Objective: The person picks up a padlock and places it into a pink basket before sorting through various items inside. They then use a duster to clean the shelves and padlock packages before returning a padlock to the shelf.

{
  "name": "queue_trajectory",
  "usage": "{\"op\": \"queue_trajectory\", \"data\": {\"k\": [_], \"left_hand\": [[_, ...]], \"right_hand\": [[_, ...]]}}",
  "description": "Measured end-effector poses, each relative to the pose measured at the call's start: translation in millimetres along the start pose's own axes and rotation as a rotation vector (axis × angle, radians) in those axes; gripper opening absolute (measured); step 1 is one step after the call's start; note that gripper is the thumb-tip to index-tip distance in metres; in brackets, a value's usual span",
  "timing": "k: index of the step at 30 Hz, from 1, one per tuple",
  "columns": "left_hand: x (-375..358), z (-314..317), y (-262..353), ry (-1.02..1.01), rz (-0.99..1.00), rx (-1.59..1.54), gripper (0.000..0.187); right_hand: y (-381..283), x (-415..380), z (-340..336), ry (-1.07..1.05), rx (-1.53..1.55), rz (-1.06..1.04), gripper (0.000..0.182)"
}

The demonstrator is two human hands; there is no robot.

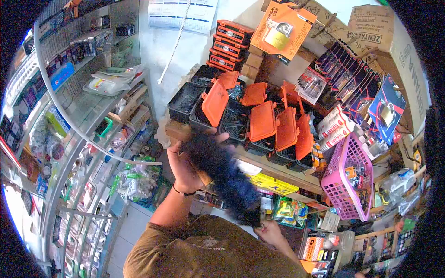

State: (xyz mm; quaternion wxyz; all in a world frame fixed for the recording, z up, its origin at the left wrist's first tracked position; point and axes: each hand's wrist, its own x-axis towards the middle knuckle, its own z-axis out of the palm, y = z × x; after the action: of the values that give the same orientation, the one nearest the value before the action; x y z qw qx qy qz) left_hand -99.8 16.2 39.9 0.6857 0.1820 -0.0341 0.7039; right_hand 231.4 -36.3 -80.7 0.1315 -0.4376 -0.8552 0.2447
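Note:
A fluffy dark blue-black duster (pixel 227 178) slants across the middle of the view, blurred by motion. Its lower right end is in my right hand (pixel 271 232), whose fingers are closed around it. My left hand (pixel 182 167) is at the duster's upper left end, by the front edge of the wooden shelf (pixel 178 132). The thumb stands apart and fingertips show beyond the fluff; the rest of those fingers is hidden behind it. Just past this hand are black boxes (pixel 181 103) with orange lids (pixel 215 103) raised, some holding small dark hardware.
Closed orange-and-black cases (pixel 230 44) are stacked behind the open boxes. A pink basket (pixel 336 185) hangs at the right, below packaged goods and a padlock card (pixel 283 30). Glass display shelves (pixel 79 125) line the left, with a white curved edge (pixel 92 146).

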Motion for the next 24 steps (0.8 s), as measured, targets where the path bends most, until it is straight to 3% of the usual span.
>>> {"op": "queue_trajectory", "data": {"k": [1, 2, 3, 4, 6, 7, 8, 10, 11, 12, 14, 15, 16, 18, 20, 21, 24], "left_hand": [[0.6, -10.8, 1.9, -0.024, -0.037, -0.005, 0.079], [1.1, -21.8, 3.8, -0.047, -0.073, -0.010, 0.078], [-1.8, -9.7, 2.6, -0.031, -0.046, 0.015, 0.076], [-3.8, 1.9, -0.6, 0.107, 0.034, 0.137, 0.072], [-5.1, -42.5, -0.5, -0.386, -0.168, -0.436, 0.069], [-6.5, -3.4, -6.8, 0.118, 0.020, 0.080, 0.073], [-1.9, -12.4, -7.4, -0.007, 0.038, 0.066, 0.076], [4.7, -16.8, -1.9, -0.197, 0.027, 0.091, 0.080], [-4.9, -13.8, -9.2, -0.070, 0.048, 0.061, 0.083], [-5.6, -7.0, -15.8, 0.262, 0.184, 0.198, 0.082], [-6.2, -78.8, -13.8, -0.287, -0.008, -0.313, 0.082], [-4.1, -12.9, -18.6, 0.014, 0.079, 0.131, 0.080], [-1.4, -25.0, -18.6, -0.204, 0.004, -0.068, 0.078], [-1.1, -23.9, -20.6, -0.199, 0.019, -0.067, 0.079], [-7.4, -34.6, -21.6, 0.001, 0.038, -0.709, 0.084], [-4.6, -29.1, -24.2, 0.005, 0.031, -0.711, 0.084], [3.2, -4.9, -31.9, -0.129, -0.028, 0.024, 0.077]], "right_hand": [[-14.3, 0.4, -10.6, -0.112, 0.071, 0.137, 0.013], [-19.3, 2.3, -12.4, -0.112, 0.069, 0.135, 0.013], [-23.3, 2.9, -12.4, -0.040, 0.180, 0.216, 0.012], [-26.6, 2.1, -10.8, 0.029, 0.292, 0.301, 0.012], [-19.2, 0.7, -3.7, 0.035, 0.340, 0.365, 0.011], [-6.0, -1.9, 0.3, -0.021, 0.223, 0.184, 0.020], [9.6, -5.0, 5.8, -0.074, 0.106, 0.002, 0.029], [-0.1, -1.7, 2.8, -0.111, 0.162, 0.096, 0.028], [-8.7, -1.7, 0.4, -0.040, 0.212, 0.180, 0.019], [-23.0, -0.9, -3.5, 0.030, 0.265, 0.268, 0.013], [-10.4, -8.4, 7.4, 0.058, 0.254, 0.257, 0.015], [-4.2, -11.7, 8.0, -0.042, 0.248, 0.246, 0.017], [-1.1, -13.9, 8.1, -0.139, 0.240, 0.232, 0.019], [-4.8, -13.5, 7.5, -0.125, 0.308, 0.299, 0.018], [4.5, -18.8, 15.1, -0.016, 0.242, 0.375, 0.016], [5.0, -20.2, 14.3, -0.013, 0.245, 0.383, 0.016], [2.5, -21.7, 10.4, -0.082, 0.175, 0.219, 0.015]]}}
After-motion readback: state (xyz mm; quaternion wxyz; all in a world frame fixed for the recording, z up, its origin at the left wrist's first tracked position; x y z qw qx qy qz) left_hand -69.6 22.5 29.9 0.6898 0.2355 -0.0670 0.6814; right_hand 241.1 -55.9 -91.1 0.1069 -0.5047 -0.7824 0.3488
